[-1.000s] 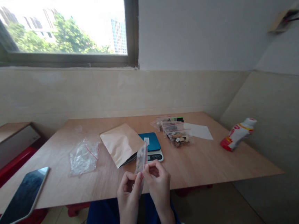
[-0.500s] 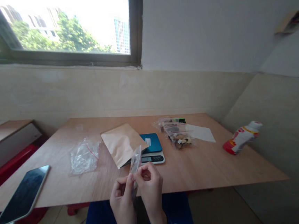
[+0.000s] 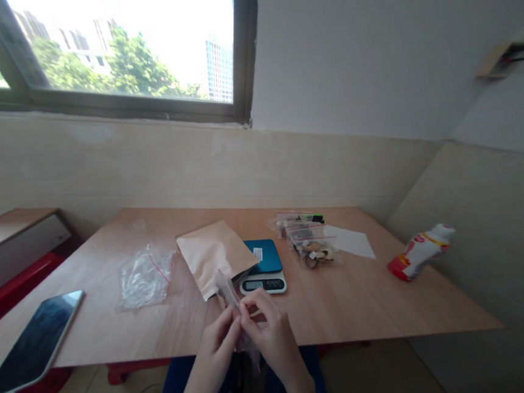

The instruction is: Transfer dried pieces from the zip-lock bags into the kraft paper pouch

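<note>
A clear zip-lock bag (image 3: 227,289) is pinched between my two hands at the front edge of the table. My left hand (image 3: 219,341) has thumb and finger closed on one side of it. On the other side my right hand (image 3: 268,324) grips it with fingertips almost meeting the left ones. The bag's lower part hangs below the hands, and what it holds cannot be made out. Just beyond lies a brown kraft paper pouch (image 3: 216,252), partly covering a digital scale (image 3: 267,257) with a blue top and a small display.
Left of the pouch lies a crumpled clear bag (image 3: 145,280), then a phone (image 3: 33,339) on a cable. Filled zip-lock bags (image 3: 312,247), a marker (image 3: 312,218) and white paper (image 3: 351,242) lie right of the scale. A red-and-white bottle (image 3: 420,253) stands far right.
My hands have drawn closer together on the bag, and its top now leans left instead of right. The whole view has shifted slightly.
</note>
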